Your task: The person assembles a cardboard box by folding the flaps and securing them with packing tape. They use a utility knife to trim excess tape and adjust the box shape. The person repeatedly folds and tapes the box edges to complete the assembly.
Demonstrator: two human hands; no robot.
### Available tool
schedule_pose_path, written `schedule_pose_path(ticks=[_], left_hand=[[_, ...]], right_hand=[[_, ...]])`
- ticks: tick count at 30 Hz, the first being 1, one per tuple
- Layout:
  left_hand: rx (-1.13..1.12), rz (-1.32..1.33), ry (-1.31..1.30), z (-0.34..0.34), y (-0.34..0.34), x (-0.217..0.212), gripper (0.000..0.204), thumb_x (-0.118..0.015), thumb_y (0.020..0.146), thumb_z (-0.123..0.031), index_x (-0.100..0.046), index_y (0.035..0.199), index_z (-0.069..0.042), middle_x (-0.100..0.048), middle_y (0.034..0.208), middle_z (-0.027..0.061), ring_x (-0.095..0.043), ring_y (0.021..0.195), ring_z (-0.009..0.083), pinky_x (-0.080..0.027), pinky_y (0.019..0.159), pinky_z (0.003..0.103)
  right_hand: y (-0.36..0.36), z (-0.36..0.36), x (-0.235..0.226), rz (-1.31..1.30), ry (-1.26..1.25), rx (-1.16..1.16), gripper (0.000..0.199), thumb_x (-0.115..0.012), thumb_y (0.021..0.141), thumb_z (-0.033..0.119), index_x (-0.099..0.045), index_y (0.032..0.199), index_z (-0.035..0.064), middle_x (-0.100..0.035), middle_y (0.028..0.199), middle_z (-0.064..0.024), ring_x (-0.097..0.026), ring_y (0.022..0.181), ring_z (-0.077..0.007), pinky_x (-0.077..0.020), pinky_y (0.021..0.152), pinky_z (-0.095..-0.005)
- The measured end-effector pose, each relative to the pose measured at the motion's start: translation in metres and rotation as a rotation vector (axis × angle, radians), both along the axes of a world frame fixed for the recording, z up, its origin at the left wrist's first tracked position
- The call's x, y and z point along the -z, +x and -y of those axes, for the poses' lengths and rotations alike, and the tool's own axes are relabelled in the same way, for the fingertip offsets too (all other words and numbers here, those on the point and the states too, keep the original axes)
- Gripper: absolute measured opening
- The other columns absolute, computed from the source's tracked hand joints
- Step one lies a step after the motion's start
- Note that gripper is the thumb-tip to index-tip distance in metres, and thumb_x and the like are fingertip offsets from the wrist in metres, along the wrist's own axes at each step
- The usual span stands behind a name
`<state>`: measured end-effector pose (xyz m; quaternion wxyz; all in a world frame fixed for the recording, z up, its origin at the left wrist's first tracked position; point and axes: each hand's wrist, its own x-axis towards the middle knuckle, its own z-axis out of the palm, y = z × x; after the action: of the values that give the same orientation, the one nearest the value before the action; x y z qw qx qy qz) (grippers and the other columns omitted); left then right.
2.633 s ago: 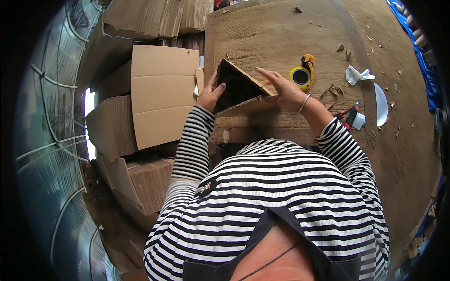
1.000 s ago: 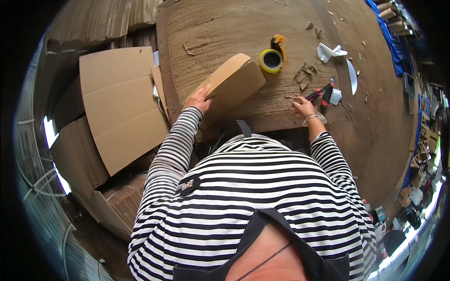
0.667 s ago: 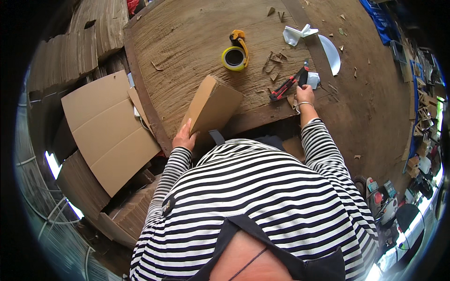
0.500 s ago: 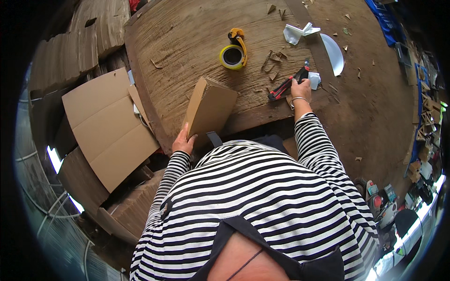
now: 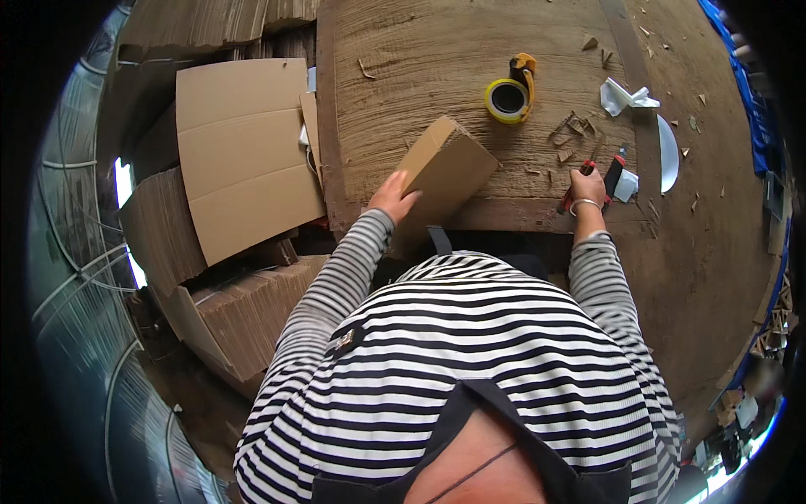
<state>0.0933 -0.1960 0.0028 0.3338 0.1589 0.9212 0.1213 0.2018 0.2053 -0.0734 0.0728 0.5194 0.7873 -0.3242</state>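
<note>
A brown cardboard box (image 5: 457, 176) is tilted at the table's near edge, its far corner on the wood. My left hand (image 5: 393, 198) is closed on its left edge, thumb on the side facing me. At the table's front right, my right hand (image 5: 587, 188) is wrapped round a red-and-black-handled tool (image 5: 588, 167) with a narrow, blade-like tip pointing away from me. The fingers cover much of its handle. Just right of that hand lies another black-and-red tool (image 5: 615, 174), beside a small white piece (image 5: 626, 186).
A yellow tape roll (image 5: 507, 99) in a dispenser lies on the wooden table (image 5: 420, 63), with cardboard scraps (image 5: 578, 126) and crumpled white paper (image 5: 625, 97) to its right. An opened cardboard sheet (image 5: 243, 160) and stacked cardboard (image 5: 252, 315) stand at left.
My view has swung, shifting the table rightward in the picture. My right hand now holds the red-and-black-handled tool apart from the other one. My left hand stays on the cardboard box.
</note>
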Motion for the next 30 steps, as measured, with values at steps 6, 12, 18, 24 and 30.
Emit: schedule_pose_path(ticks=[6, 12, 18, 24, 30], left_hand=[[0.029, -0.087, 0.113, -0.041, -0.02, 0.027, 0.074, -0.048, 0.09, -0.051, -0.031, 0.138, 0.001, -0.033, 0.143, 0.0207, -0.032, 0.133, 0.032, -0.027, 0.11, 0.036], [0.036, -0.075, 0.102, -0.047, -0.018, 0.015, 0.076, -0.045, 0.089, -0.056, -0.031, 0.139, 0.0, -0.035, 0.142, 0.0198, -0.033, 0.133, 0.0307, -0.027, 0.11, 0.037], [0.044, -0.093, 0.073, -0.044, -0.02, 0.018, 0.075, -0.046, 0.089, -0.055, -0.03, 0.139, -0.001, -0.037, 0.141, 0.0189, -0.037, 0.13, 0.0305, -0.03, 0.108, 0.037], [0.049, -0.095, 0.074, -0.044, -0.02, 0.023, 0.077, -0.045, 0.089, -0.057, -0.028, 0.14, -0.001, -0.037, 0.141, 0.0187, -0.037, 0.129, 0.0308, -0.031, 0.108, 0.036], [0.061, -0.066, 0.054, -0.047, -0.022, 0.016, 0.078, -0.044, 0.089, -0.057, -0.029, 0.14, 0.0, -0.037, 0.14, 0.019, -0.037, 0.129, 0.0304, -0.031, 0.108, 0.036]], right_hand=[[-0.013, 0.091, -0.063, -0.171, -0.08, -0.662, 0.041, -0.064, 0.077, 0.015, -0.049, 0.115, 0.0181, -0.061, 0.102, -0.021, -0.058, 0.095, -0.0404, -0.0478, 0.077, -0.0449], [-0.055, 0.149, -0.099, -0.205, 0.161, -1.04, 0.018, -0.056, 0.085, 0.024, -0.05, 0.1, 0.0146, -0.058, 0.09, -0.0115, -0.062, 0.084, -0.0318, -0.0505, 0.071, -0.0424], [-0.067, 0.159, -0.098, -0.08, 0.269, -1.142, 0.018, -0.057, 0.083, 0.019, -0.05, 0.099, 0.0162, -0.058, 0.092, -0.0089, -0.063, 0.086, -0.0297, -0.051, 0.071, -0.0411], [-0.067, 0.159, -0.096, -0.151, 0.328, -1.18, 0.01, -0.047, 0.089, 0.016, -0.05, 0.098, 0.0159, -0.057, 0.086, -0.0086, -0.063, 0.079, -0.0296, -0.0511, 0.063, -0.0417], [-0.069, 0.16, -0.096, -0.16, 0.334, -1.214, 0.009, -0.048, 0.088, 0.016, -0.051, 0.096, 0.0163, -0.058, 0.086, -0.0088, -0.064, 0.078, -0.0296, -0.051, 0.062, -0.0421]])
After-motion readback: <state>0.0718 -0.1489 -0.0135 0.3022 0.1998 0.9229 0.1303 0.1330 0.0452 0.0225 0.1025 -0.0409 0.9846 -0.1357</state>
